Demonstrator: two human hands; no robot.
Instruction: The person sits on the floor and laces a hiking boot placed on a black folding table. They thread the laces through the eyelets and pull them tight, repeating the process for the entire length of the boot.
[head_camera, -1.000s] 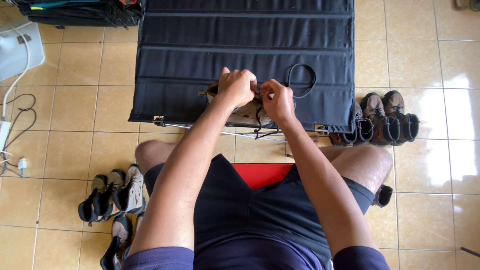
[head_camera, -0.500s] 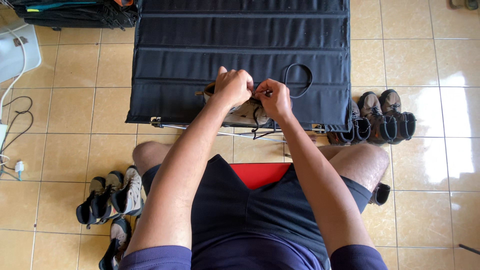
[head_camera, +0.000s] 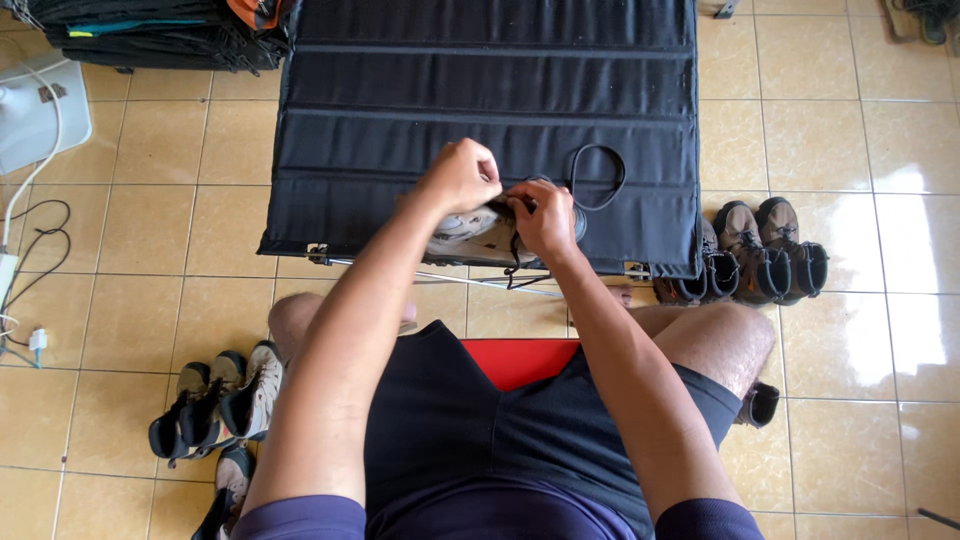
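Note:
A beige and grey shoe (head_camera: 470, 235) lies on the near edge of a black fabric table (head_camera: 480, 90). My left hand (head_camera: 460, 175) is closed in a fist above the shoe, pinching its black lace. My right hand (head_camera: 543, 215) rests on the shoe's right side, fingers closed on the lace too. Loose ends of the black lace (head_camera: 515, 270) dangle over the table's edge. A black lace loop (head_camera: 598, 178) lies on the table just right of my hands. The shoe's middle is hidden under my hands.
I sit on a red stool (head_camera: 520, 358) on a tan tiled floor. Brown boots (head_camera: 760, 250) stand to the right by the table. Several shoes (head_camera: 215, 405) lie at the left. A white appliance (head_camera: 35, 115) and cables (head_camera: 25, 260) sit at the far left.
My left hand has lifted and pulled slightly left with the lace, and the right hand shifted a little lower on the shoe. The view moved slightly.

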